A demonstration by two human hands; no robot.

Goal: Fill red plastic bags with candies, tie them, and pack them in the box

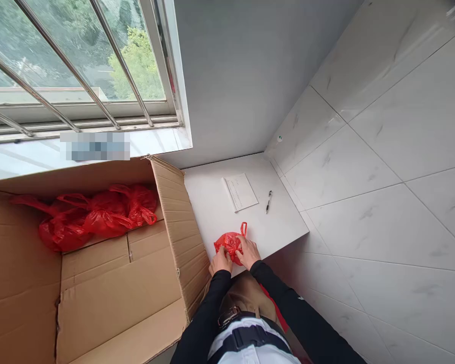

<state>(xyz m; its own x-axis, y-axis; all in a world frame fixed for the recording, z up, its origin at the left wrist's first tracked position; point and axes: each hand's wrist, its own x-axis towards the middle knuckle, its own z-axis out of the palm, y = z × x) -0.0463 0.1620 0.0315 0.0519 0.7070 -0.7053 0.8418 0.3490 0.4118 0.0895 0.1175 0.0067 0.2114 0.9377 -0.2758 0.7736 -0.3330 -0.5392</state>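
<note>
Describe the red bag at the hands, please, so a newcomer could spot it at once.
Find the big cardboard box under the window, then the white tabletop to its right. Near that tabletop's front edge lies a red plastic bag, one loop handle sticking out. Unlike the red bags inside the box, it has the left hand and right hand on it.

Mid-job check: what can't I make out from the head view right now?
All in the head view:
Contents of the red bag at the left hand and right hand: hidden by crumpled plastic.
Contents of the bags in the cardboard box: hidden by their plastic.
Writing on the paper: too small.
Box's near left corner: cut off by the picture's edge.
Patch on the windowsill: pixelated.
</note>
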